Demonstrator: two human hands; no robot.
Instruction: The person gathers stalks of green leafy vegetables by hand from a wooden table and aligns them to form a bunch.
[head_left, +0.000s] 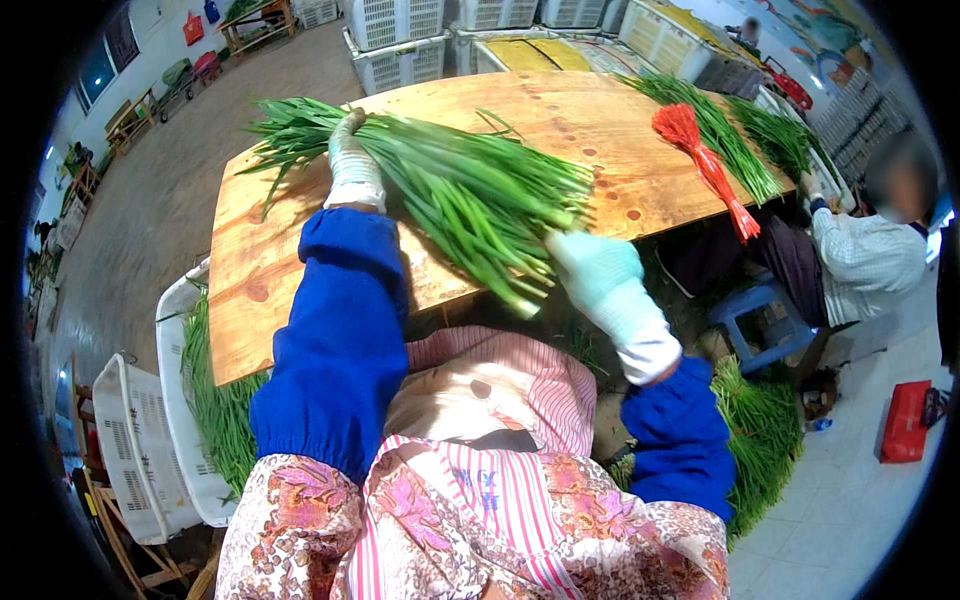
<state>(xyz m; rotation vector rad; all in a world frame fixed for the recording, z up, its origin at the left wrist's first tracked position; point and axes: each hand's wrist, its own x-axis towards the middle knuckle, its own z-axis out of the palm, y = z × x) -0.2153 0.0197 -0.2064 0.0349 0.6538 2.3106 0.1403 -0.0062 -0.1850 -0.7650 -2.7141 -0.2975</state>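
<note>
A large fanned bunch of garlic chives (465, 180) lies across the wooden tabletop (262, 292), its pale stem ends towards the right and some hanging over the near edge. My left hand (351, 154), in a pale glove with soiled fingertips, grips the leafy end with the thumb over the top. At the stem ends, my right hand (598, 268), in a mint-green glove, is closed around some stalks. It is blurred, as are the stalks beside it, and its fingertips are partly hidden. Blue sleeve covers reach up both forearms.
Red plastic ties (697, 161) lie beside another chive bunch (712, 139) on the right. A co-worker (862, 247) sits there near a blue stool (761, 322). A white crate (184, 420) of chives stands left; more chives (757, 442) are heaped at right. Stacked crates (397, 64) stand behind.
</note>
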